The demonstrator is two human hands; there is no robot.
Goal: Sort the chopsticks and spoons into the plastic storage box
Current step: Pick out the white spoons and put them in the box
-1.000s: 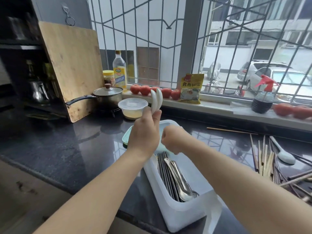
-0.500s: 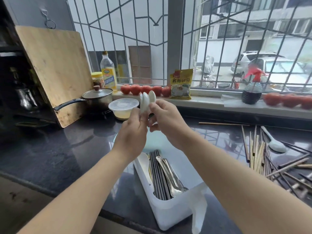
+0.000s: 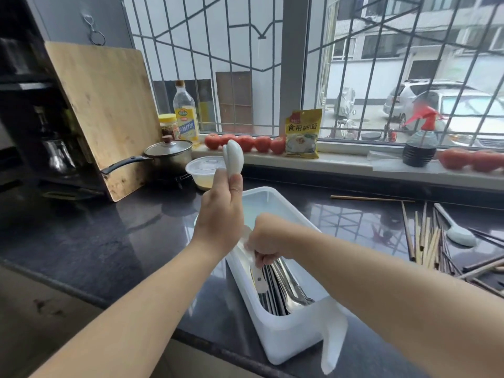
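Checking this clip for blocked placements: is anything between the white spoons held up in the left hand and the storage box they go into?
Only the right hand, which is low in the storage box setting a white spoon along its left wall. Otherwise nothing visible stands between the white spoons in the left hand and the box.

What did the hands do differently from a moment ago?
The right hand left the left hand, where it had been at the raised white spoons, and went down into the plastic box, now holding one white spoon by the box's left wall. The left hand kept its spoons up. The loose chopsticks and the spoon on the counter stayed put.
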